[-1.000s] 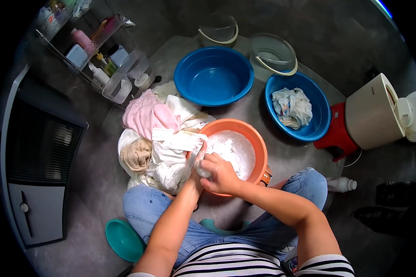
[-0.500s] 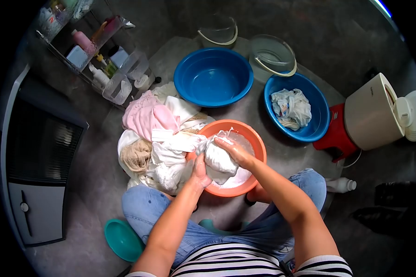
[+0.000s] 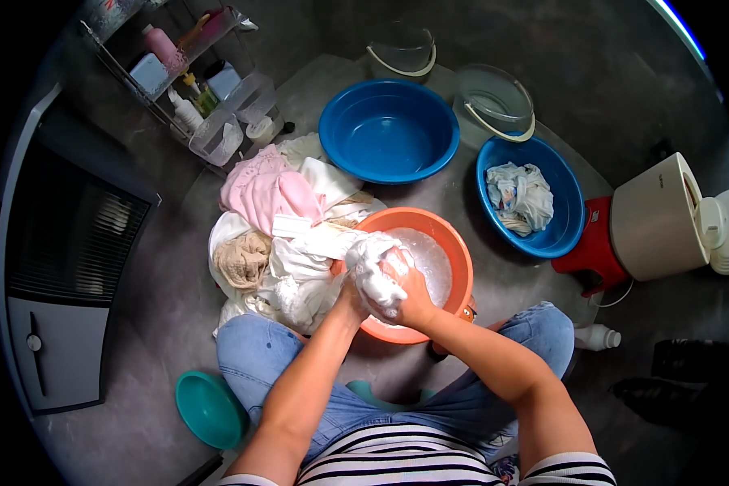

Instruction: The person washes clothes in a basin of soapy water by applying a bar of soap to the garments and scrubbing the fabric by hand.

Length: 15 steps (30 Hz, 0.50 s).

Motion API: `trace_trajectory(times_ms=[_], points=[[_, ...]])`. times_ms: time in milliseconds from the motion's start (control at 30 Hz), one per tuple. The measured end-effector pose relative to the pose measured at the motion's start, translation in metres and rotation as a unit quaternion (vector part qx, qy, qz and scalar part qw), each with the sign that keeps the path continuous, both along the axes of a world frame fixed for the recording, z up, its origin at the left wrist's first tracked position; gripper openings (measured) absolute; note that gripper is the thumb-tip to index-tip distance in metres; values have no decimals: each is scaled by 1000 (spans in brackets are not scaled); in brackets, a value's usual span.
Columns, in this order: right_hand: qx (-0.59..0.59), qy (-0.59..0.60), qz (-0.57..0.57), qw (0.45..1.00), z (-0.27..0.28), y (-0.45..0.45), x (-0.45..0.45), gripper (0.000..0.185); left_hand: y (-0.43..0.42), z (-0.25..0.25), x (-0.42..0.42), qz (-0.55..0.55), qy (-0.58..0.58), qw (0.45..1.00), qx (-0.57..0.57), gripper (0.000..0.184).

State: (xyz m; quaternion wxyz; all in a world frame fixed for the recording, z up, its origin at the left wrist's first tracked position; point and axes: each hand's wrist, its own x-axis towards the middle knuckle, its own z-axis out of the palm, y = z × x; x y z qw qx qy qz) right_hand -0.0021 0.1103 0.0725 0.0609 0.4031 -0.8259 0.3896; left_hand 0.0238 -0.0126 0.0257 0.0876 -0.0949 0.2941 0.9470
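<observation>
A bunched white cloth [image 3: 371, 263] covered in suds is held over the orange basin [image 3: 461, 263]. My left hand [image 3: 351, 298] grips its lower left side, with the fingers mostly hidden behind the cloth. From the right, my right hand [image 3: 411, 293] is closed round the same cloth, its fingertips in foam. Below lies cloudy soapy water [image 3: 432, 257]. Against the basin's left side rests a heap of white laundry [image 3: 296, 263], with a pink garment [image 3: 267, 193], a beige cloth [image 3: 243, 259] and a small white block [image 3: 292, 226] on it.
Behind the orange basin stands a blue basin [image 3: 389, 166]; another blue basin [image 3: 573, 212] holds wet cloth. Clear buckets [image 3: 494, 93] are at the back. A red and cream appliance [image 3: 656, 215] and a white bottle [image 3: 598, 337] are right. A shelf rack [image 3: 178, 69] and green basin [image 3: 211, 409] are left.
My hands have drawn closer together round the white cloth, which is now more crumpled and foamy. My right hand has turned and moved lower. The whole view has shifted slightly.
</observation>
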Motion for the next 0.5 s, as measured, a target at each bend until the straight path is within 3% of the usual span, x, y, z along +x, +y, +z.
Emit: trace_trajectory(times_ms=[67,133,167,200,233,267,333,367,500], points=[[7,46,42,998,-18,-4,-16,34,0,-15,-3,12,-57,998,-9,41],[3,-112,16,994,4,-2,-19,26,0,-14,-2,47,-169,984,-9,49],[-30,-211,-3,977,17,1,-21,26,2,-14,-1,52,-193,980,-17,43],[-128,-314,-25,940,-16,3,-26,29,6,-9,-1,57,-216,974,-25,37],[-150,-540,-65,826,-10,8,-36,40,14,20,-1,62,-217,971,-79,42],[-167,-602,-108,773,-26,14,-48,49,13,21,-1,37,-217,974,-49,40],[-254,-662,-121,694,-42,26,-61,59,15,21,-2,48,-174,982,-54,34],[-248,-678,-121,681,-46,34,-66,74,13,22,-1,60,-183,981,-30,29],[-186,-689,-225,664,-36,37,-61,91,0,9,-4,96,-236,967,13,36]])
